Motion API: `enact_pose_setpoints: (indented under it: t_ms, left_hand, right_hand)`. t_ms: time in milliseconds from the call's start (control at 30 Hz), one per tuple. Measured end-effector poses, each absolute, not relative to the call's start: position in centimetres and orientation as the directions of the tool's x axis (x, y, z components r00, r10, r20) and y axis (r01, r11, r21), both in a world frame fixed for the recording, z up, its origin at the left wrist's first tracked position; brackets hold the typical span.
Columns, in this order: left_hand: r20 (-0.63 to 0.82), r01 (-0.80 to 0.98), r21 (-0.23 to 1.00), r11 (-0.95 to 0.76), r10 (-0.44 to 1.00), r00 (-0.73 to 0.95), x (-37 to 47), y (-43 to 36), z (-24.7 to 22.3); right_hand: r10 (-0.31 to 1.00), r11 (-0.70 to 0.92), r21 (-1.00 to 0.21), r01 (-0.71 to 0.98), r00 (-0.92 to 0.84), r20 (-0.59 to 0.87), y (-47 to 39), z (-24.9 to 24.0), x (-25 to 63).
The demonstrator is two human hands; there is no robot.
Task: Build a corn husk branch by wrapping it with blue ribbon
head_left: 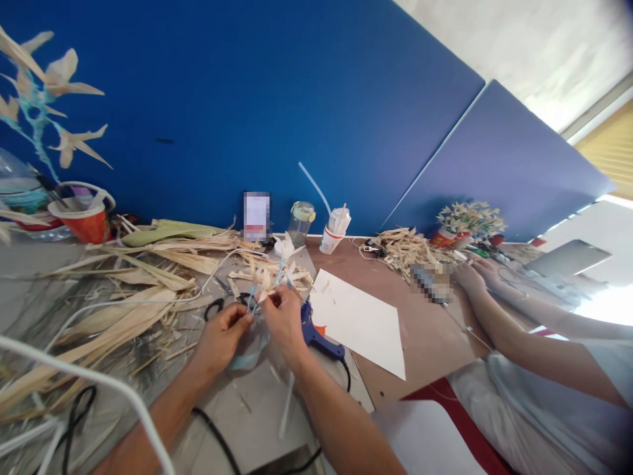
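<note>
Near the middle of the table, my left hand [225, 336] pinches the lower part of a thin light-blue wrapped stem [253, 297]. My right hand [284, 316] is closed on the same flower piece just to the right, its fingertips at the pale husk petals [266, 280]. Another pale husk flower [284, 245] stands above my fingers on a blue stem. Black-handled scissors [213, 309] lie behind my left hand. A blue glue gun [321, 340] rests right of my right hand, partly hidden by it. Light-blue strip material [244, 359] hangs below my hands.
Dried corn husks [133, 316] cover the left side. A white sheet [361, 323] lies to the right. Behind stand a phone [256, 216], a glass bottle [300, 224] and a paper cup [332, 239]. A red cup [82, 221] is far left. Another person's arms [499, 316] rest at right.
</note>
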State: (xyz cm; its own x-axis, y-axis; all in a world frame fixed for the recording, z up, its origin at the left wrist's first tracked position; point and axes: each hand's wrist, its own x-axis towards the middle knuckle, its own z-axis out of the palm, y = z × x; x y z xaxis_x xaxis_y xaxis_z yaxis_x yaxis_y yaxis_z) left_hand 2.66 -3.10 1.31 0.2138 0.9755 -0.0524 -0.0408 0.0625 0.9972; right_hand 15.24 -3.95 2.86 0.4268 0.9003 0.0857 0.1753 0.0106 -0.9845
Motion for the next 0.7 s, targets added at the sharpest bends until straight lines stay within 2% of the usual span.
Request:
enact_pose_setpoints:
  t_ms: [100, 200, 300, 400, 600, 700]
  left_hand:
    - [-0.149, -0.184, 0.964, 0.193, 0.962, 0.229, 2.8, -3.2, 1.6]
    - [-0.245, -0.39, 0.853, 0.347, 0.926, 0.288, 2.9, -3.3, 1.9]
    - [-0.277, -0.521, 0.718, 0.462, 0.876, 0.394, 2.8, -3.4, 2.0]
    - [-0.279, -0.554, 0.66, 0.507, 0.85, 0.447, 2.8, -3.5, 2.0]
    - [-0.244, -0.534, 0.678, 0.505, 0.84, 0.485, 2.8, -3.6, 2.0]
    - [-0.228, -0.557, 0.671, 0.49, 0.851, 0.473, 2.9, -3.4, 1.9]
  right_hand:
    - [0.892, 0.124, -0.98, 0.153, 0.416, 0.178, -4.0, 2.8, 15.2]
    - [0.911, 0.216, -0.976, -0.032, 0.366, 0.19, -4.2, 2.8, 15.0]
    - [0.952, 0.141, -0.92, -0.367, 0.305, 0.024, -4.3, 2.9, 14.4]
    - [0.963, -0.004, -0.795, -0.607, 0.212, -0.167, -4.2, 3.0, 14.0]
    - [0.959, -0.138, -0.707, -0.694, 0.086, -0.271, -4.1, 2.5, 13.8]
    - [0.959, -0.093, -0.72, -0.688, 0.132, -0.25, -3.9, 2.0, 13.8]
